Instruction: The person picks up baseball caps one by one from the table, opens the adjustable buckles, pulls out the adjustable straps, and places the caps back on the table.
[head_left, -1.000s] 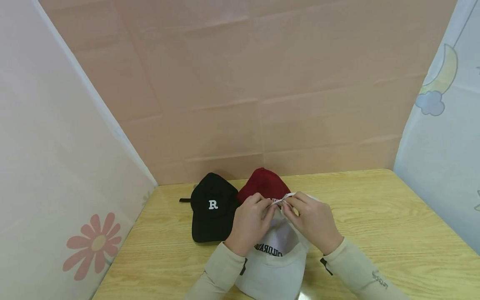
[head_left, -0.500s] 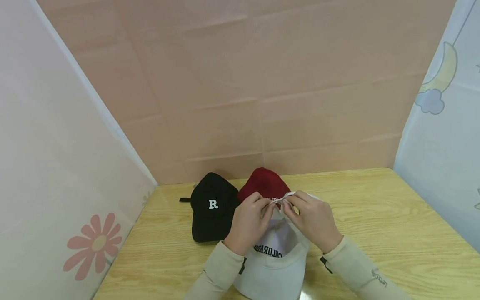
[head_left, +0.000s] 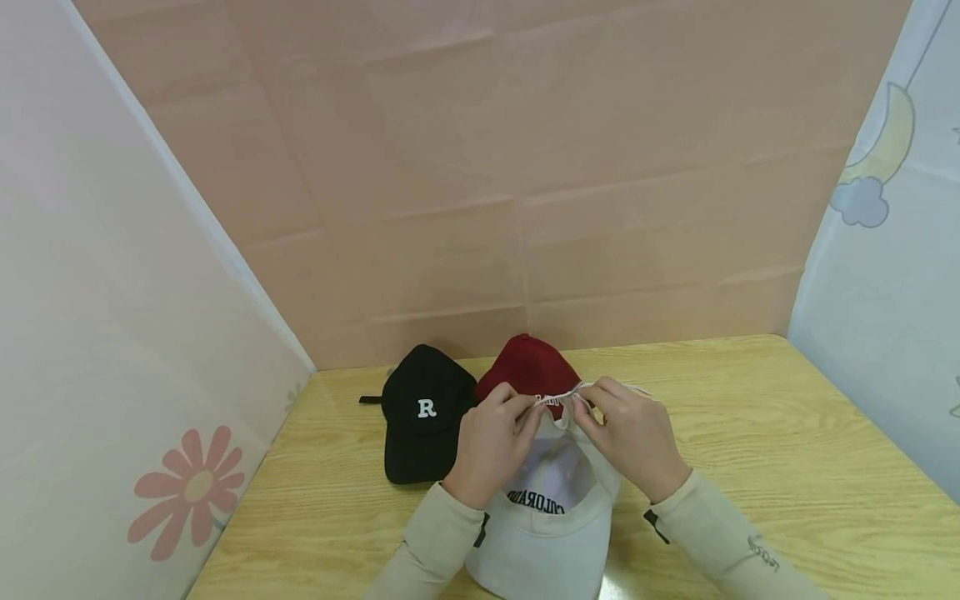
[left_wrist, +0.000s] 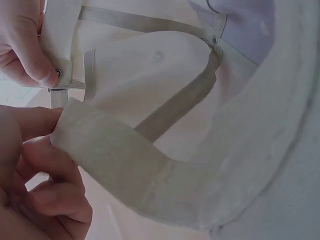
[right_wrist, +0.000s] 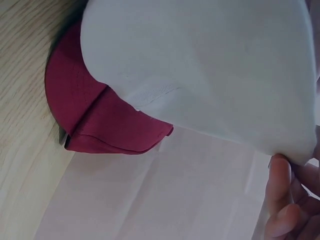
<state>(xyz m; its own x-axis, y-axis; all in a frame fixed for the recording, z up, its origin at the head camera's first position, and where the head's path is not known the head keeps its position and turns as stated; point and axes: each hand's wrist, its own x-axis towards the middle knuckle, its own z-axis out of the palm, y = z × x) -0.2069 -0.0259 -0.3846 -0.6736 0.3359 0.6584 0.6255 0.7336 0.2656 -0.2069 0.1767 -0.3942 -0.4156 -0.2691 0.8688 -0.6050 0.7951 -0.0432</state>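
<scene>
A white baseball cap (head_left: 536, 546) faces me with its inside showing, brim toward me, its lettering reading backwards. At the cap's back opening, my left hand (head_left: 491, 446) pinches one end of the band. My right hand (head_left: 633, 433) pinches the other side, by the thin adjusting strap (head_left: 558, 398) that spans the gap between the hands. In the left wrist view, a small metal eyelet (left_wrist: 58, 73) shows beside the right thumb, and the left fingers hold the band's edge (left_wrist: 110, 150). The right wrist view shows the white crown (right_wrist: 200, 70) from outside.
A black cap (head_left: 423, 446) with a white R stands at the left, its strap end sticking out. Beside it, a dark red cap (head_left: 528, 367) sits behind my hands, partly covered by the white cap. All are on a wooden table (head_left: 750, 433) with cloth walls around it.
My right hand has shifted slightly right. A little more strap shows between the hands, and a thin piece sticks out past the right hand. The other caps have not moved.
</scene>
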